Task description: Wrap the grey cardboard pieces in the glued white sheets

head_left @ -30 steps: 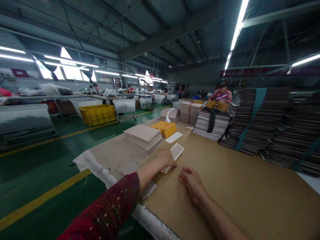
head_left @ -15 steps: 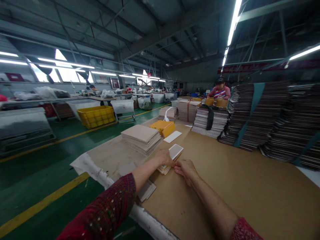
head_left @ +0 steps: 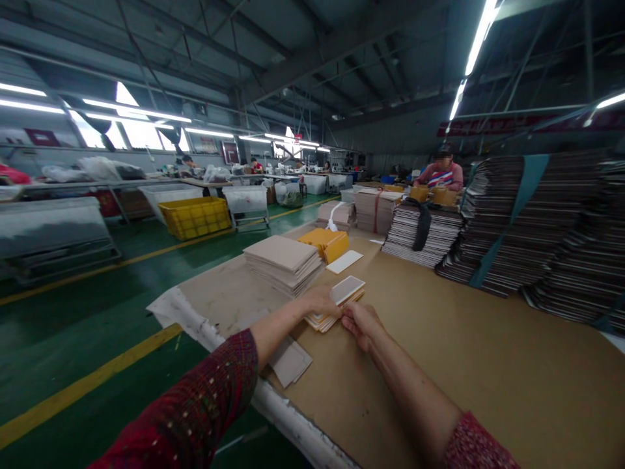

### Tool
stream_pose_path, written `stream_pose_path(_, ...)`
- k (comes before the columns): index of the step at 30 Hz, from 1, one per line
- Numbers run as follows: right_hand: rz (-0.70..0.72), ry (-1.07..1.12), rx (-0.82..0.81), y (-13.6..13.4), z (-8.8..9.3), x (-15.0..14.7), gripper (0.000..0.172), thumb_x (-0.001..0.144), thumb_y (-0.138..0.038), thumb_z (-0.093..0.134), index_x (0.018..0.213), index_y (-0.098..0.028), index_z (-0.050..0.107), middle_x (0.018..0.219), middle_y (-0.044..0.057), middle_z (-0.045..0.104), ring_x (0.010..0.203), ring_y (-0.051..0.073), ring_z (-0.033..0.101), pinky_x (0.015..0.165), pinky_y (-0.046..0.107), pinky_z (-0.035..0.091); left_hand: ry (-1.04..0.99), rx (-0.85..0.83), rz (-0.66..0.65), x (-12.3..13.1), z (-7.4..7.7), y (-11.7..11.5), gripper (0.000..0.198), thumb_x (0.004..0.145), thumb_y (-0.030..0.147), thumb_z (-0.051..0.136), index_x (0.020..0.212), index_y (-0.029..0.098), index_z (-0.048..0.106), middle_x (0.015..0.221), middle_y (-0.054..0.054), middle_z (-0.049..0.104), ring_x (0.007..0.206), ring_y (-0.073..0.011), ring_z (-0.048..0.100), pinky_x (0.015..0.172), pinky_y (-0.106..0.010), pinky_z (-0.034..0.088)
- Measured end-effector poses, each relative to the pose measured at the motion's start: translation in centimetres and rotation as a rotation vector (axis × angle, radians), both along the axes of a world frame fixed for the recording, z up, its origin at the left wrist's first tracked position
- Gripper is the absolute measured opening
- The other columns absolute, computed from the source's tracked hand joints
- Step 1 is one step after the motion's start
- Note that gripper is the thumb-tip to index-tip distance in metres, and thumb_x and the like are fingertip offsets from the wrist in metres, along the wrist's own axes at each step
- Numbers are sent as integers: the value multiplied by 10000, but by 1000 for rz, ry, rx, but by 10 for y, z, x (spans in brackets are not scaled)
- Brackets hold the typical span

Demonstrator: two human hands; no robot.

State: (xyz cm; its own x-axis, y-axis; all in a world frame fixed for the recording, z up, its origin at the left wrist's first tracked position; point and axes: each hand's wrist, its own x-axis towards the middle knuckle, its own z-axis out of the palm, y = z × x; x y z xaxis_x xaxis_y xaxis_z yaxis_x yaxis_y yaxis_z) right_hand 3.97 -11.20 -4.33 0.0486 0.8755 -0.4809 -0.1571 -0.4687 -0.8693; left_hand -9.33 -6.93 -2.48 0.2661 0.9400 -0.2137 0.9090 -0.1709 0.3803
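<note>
A small stack of pale cards with yellow edges lies on the brown-covered table. My left hand rests over the near left part of this stack, its fingertips pointing right. At the stack's near right edge is my right hand, fingers bent and drawn together close to my left fingertips. Whatever is between the fingers of either hand is too small to make out. Beyond the stack lies a single white card. Grey-beige boards are piled to the left, and loose grey pieces lie under my left forearm.
Behind the boards sits a yellow bundle. Tall strapped stacks of dark sheets line the right side, beside a lower strapped stack. Another person is at the far side. A yellow crate stands on the green floor.
The view has shifted, so the scene sits slightly further right. My hands stay at the card stack; the top card now lies flatter, and my right fingers are more curled.
</note>
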Motion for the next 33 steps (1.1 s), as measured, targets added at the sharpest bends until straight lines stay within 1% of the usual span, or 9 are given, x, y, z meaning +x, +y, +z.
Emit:
stream_pose_path(5,28,19,-15,1,0,-3,136,925,-268,655,930,-133,644,811,3,664,630,103,599,571,227,507,-126,20,-41,-3,2,-11,472,621,326,719,1065,181,653,950,-37,727,849,-224,682,702,-260,531)
stream_pose_path(10,26,85,89,-7,3,4,223,829,-311,675,1002,-173,646,826,48,733,703,180,689,625,283,551,-241,164,5,19,4,-39,613,599,286,744,1173,148,579,1099,-101,655,997,-274,631,882,-360,519)
stream_pose_path(14,-25,44,296,-24,15,36,440,674,-349,762,1057,-183,622,963,61,752,867,228,707,765,315,563,-383,219,17,43,13,-67,1067,521,362,837,1437,111,352,1302,-181,501,1220,-358,494,1044,-482,435)
stream_pose_path(16,-46,-5,382,-38,27,59,550,630,-380,801,1105,-194,597,1037,61,744,932,240,698,825,334,555,-564,140,-36,51,21,-79,1321,438,375,887,1528,129,184,1400,-199,403,1301,-380,423,1093,-509,393)
stream_pose_path(18,-40,-72,468,-55,37,81,609,621,-399,823,1143,-204,578,1099,65,731,980,246,687,867,350,545,-781,22,-109,55,28,-88,1407,452,362,888,1562,168,46,1487,-201,315,1355,-378,385,1123,-512,362)
stream_pose_path(22,86,-236,610,-92,38,104,549,749,-467,756,1186,-214,539,1132,87,715,977,245,688,859,362,553,-1107,-81,-256,62,27,-99,1336,614,434,850,1563,217,-65,1594,-192,204,1413,-360,353,1158,-505,319)
stream_pose_path(27,172,-254,618,-115,7,105,510,809,-470,673,1216,-215,501,1106,100,712,937,240,688,870,375,552,-1197,-88,-318,75,5,-114,1039,785,421,740,1546,201,68,1477,-158,433,1352,-307,445,1155,-479,334)
stream_pose_path(30,178,-309,654,-114,-2,105,547,792,-447,681,1238,-203,479,1079,97,707,938,244,679,901,385,538,-1148,-85,-266,81,0,-122,968,776,362,729,1521,179,138,1412,-145,493,1319,-302,473,1140,-466,358)
stream_pose_path(33,205,-345,718,-112,-1,104,552,819,-452,654,1265,-195,456,1118,111,687,966,244,673,919,386,534,-1132,-82,-130,86,8,-126,1093,647,303,817,1510,178,159,1404,-150,503,1294,-311,498,1124,-461,385)
